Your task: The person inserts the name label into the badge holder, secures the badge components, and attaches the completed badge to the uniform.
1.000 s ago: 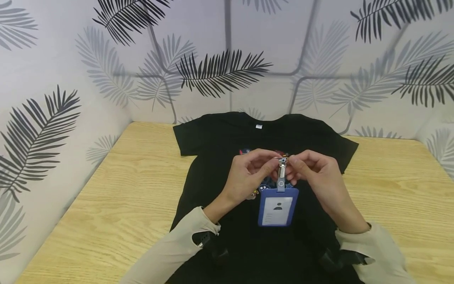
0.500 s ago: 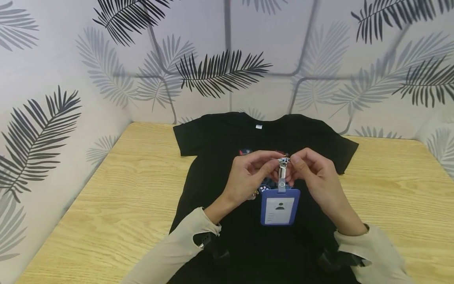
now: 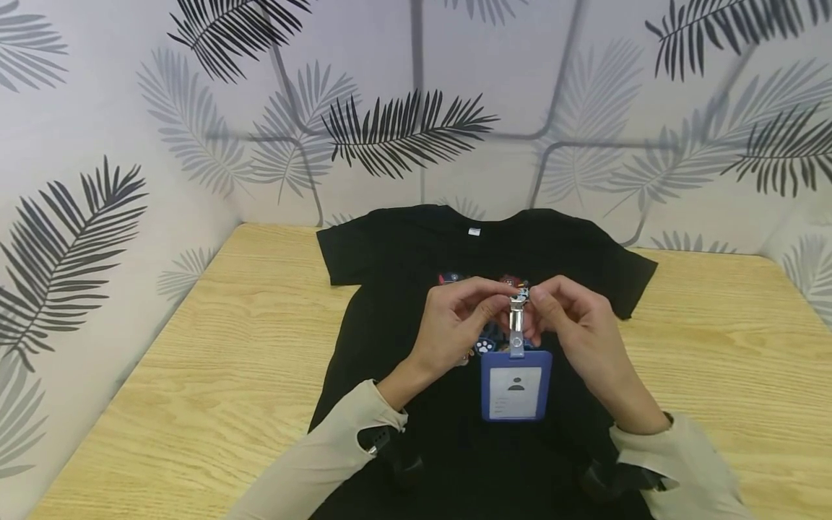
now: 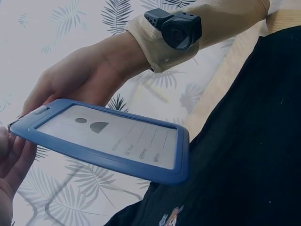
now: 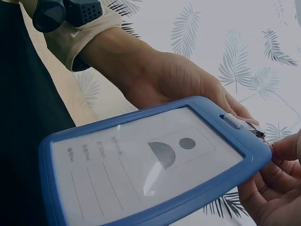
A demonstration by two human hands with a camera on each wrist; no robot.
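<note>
A blue badge holder with a white card hangs from a short clear strap and a silver metal clip, in front of a black T-shirt. My left hand pinches the top of the clip between thumb and fingers. From the other side, my right hand pinches the clip's end. Fingers cover part of the clip, so its jaws are hard to make out. In the right wrist view the badge holder tilts, its card facing the camera.
The T-shirt lies spread on a wooden table, its neckline toward the back. A colourful print on its front is partly hidden behind the hands. A pale leaf-patterned curtain stands behind the table.
The badge holder has swung slightly right and sits a little lower, now hanging straighter. The metal piece at the top of the clip has turned between the fingers. Both hands keep their hold.
</note>
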